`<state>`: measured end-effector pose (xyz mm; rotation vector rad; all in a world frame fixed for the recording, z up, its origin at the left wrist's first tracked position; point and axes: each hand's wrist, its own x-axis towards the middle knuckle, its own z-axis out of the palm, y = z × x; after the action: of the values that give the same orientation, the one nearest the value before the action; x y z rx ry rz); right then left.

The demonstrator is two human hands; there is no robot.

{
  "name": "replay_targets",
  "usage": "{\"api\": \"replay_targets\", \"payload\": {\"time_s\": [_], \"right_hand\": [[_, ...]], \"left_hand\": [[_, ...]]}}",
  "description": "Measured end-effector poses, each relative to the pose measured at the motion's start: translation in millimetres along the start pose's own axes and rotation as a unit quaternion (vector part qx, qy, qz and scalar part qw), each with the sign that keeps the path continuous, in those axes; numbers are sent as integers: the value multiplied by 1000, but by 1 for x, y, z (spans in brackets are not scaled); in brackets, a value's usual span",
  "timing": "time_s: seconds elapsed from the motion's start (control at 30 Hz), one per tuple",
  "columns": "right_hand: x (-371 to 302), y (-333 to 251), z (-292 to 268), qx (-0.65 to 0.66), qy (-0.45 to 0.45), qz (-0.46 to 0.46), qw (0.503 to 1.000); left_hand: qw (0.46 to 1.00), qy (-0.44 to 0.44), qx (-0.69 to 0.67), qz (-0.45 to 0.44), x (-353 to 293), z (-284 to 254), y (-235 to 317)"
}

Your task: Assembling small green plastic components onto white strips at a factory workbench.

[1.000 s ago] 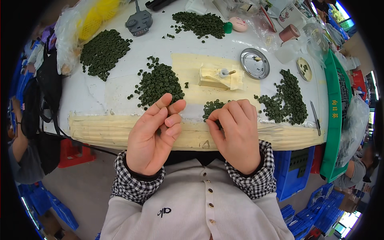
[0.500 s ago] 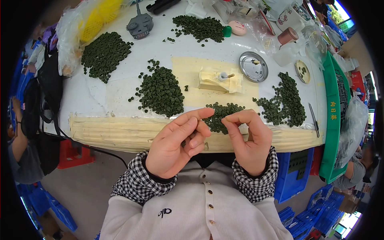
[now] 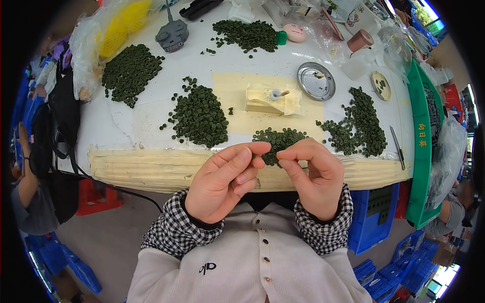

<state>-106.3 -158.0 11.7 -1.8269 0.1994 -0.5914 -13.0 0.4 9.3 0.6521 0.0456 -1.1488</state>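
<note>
My left hand (image 3: 221,177) is held palm inward over the table's front edge. Its thumb rests against the index finger and the other fingers curl in; anything between them is hidden. Facing it, my right hand (image 3: 317,174) pinches thumb to index fingertip, with whatever is in the pinch too small to make out. A narrow gap separates the two sets of fingertips. Just beyond them lies a small heap of dark green plastic wheels (image 3: 279,137). A larger heap of similar round parts (image 3: 200,117) sits to the left, and another pile (image 3: 365,121) to the right.
Beyond the hands, a tape-wrapped block (image 3: 260,103) holds a small cup and a stick. Around it are a round metal lid (image 3: 316,82), a pointed hand tool (image 3: 397,146), a grey model turret (image 3: 172,34), more part heaps (image 3: 132,73) and a green crate (image 3: 420,151) at the right edge.
Both hands' fingertips have dropped slightly toward me, and the left curled fingers have drawn in a little. The view of the table has shifted slightly.
</note>
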Motion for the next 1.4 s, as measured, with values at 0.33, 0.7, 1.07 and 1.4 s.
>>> {"api": "replay_targets", "payload": {"time_s": [0.33,0.7,1.07,1.4], "right_hand": [[-6,-7,3,86,4,75,993],[-7,-5,3,177,-30,111,978],[-8,-7,6,151,-10,99,984],[-5,-11,13,-44,21,-58,997]], "left_hand": [[1000,-25,13,13,0,-5,0],[998,-14,28,46,1,-4,-6],[998,-33,31,40,-2,-6,-5],[989,20,107,99,-4,-8,-13]]}}
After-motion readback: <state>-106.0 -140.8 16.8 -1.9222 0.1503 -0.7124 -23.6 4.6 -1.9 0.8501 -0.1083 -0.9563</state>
